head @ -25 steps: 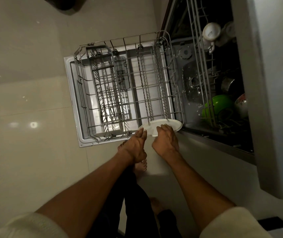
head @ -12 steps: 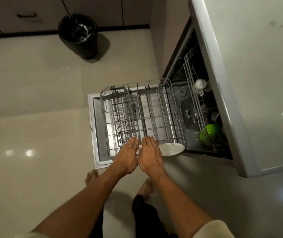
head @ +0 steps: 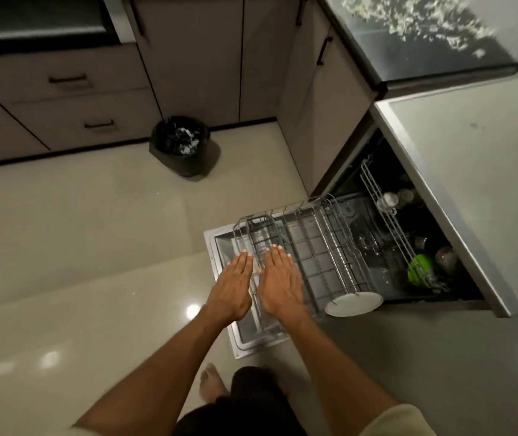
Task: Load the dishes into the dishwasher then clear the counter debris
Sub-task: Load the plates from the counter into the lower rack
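Hands occupy centre frame, side by side: left hand and right hand both flat, fingers straight, holding nothing, above the near end of the lower rack. Contact with the wires cannot be confirmed. White plate stands in the rack's near right corner, just right of the right hand, which is the nearer of the two. Rack's long axis runs from lower centre toward the dishwasher opening at centre right. Farther off, upper right, debris lies scattered on the dark counter. Judgement: debris remains uncleared; the bin sits upper centre.
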Tool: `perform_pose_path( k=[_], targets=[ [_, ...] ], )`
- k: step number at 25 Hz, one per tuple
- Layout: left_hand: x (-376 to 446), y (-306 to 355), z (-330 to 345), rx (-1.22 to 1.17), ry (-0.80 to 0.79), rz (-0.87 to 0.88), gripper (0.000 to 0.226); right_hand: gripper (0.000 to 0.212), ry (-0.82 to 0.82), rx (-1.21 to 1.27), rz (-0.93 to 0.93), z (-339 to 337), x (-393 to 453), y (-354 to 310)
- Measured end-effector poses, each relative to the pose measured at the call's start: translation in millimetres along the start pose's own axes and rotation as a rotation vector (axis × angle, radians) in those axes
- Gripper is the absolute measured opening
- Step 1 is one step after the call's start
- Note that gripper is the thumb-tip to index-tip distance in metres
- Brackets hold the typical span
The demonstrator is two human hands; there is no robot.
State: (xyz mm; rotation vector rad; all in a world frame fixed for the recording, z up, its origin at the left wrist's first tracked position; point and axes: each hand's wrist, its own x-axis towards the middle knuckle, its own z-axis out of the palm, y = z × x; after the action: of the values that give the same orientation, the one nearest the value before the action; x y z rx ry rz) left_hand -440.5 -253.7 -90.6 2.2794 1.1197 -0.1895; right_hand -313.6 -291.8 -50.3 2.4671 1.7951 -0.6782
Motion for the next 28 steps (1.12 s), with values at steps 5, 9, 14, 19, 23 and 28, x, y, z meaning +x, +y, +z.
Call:
perform_pose_path(
  k=[5, 9, 14, 19, 23, 28],
  targets=[
    [13.2, -63.8, -100.1, 0.001, 0.086, -0.002, 0.078, 0.058, 0.089, -0.053, -0.062, -47.8, 56.0, -84.4],
    [50.4, -102.1, -171.9, -0.001, 0.143, 0.038, 0.075, 0.058, 0.143, -0.067, -0.058, -75.9, 119.3, -129.7],
    [131.3, -170.4, -264.8, 0.046, 0.183, 0.068, 0.074, 0.059, 0.213, -0.013, -0.037, -109.8, 231.9, -194.5],
    [205.3, -219.4, -344.8, 0.083, 0.162, 0.118, 0.062, 0.058, 0.252, -0.013, -0.035, -158.4, 323.1, -245.4],
    [266.1, -244.0, -405.6, 0.106, 0.163, 0.173, 0.061, 0.058, 0.320, 0.000, -0.005, -198.4, 392.9, -266.6],
    [347.7, -261.6, -472.3, 0.095, 0.192, 0.267, 0.069, 0.060, 0.361, 0.007, 0.098, -234.4, 475.5, -274.4]
  ],
)
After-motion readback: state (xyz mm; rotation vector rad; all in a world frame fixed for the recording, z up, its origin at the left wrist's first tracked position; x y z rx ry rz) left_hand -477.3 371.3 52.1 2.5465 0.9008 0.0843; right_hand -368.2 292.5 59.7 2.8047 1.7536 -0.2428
